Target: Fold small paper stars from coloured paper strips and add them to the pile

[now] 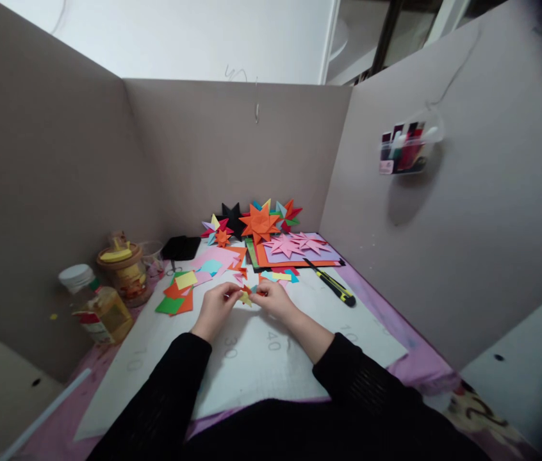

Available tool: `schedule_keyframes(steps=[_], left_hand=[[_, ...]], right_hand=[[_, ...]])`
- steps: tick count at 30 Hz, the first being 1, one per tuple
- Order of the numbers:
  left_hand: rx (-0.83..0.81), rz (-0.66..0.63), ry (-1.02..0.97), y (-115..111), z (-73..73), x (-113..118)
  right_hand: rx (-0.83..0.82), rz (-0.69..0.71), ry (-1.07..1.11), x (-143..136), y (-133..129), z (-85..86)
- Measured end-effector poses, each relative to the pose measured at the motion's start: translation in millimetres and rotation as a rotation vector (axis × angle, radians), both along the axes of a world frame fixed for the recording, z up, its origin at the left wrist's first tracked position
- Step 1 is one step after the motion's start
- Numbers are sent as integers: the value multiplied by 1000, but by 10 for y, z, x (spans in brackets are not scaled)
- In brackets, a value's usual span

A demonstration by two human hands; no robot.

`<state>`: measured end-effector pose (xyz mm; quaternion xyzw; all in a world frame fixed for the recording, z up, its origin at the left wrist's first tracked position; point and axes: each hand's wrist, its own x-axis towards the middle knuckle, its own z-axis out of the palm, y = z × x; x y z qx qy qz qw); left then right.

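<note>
The left hand [215, 310] and right hand [275, 300] pinch a small multicoloured folded paper piece [245, 298] between them, fingers of both closed on its edges; it is held over the middle of the white mat [252, 374] on the counter [425, 368]; at the left stands a white-capped clear bottle [107, 314], partly filled with amber liquid; just behind it is a lidded jar [129, 282], its contents too blurred to name; a clear cup [152, 257] stands beside that; on the right wall hangs a clear holder [432, 128] with dark and red items inside.
</note>
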<state>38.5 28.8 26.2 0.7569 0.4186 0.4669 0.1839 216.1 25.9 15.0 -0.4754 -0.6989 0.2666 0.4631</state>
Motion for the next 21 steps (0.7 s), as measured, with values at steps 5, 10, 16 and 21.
schedule_keyframes(steps=[5, 10, 16, 21], left_hand=[[-12, -24, 4, 8, -2, -1], [-80, -30, -48, -12, 24, 17], [-169, -50, -119, -17, 28, 43], [-356, -162, -374, -1, 24, 81]], right_hand=[[-2, 14, -6, 5, 7, 0], [-38, 25, 12, -14, -10, 22], [-33, -11, 43, -30, -9, 17], [-64, -18, 112, -44, -27, 38]])
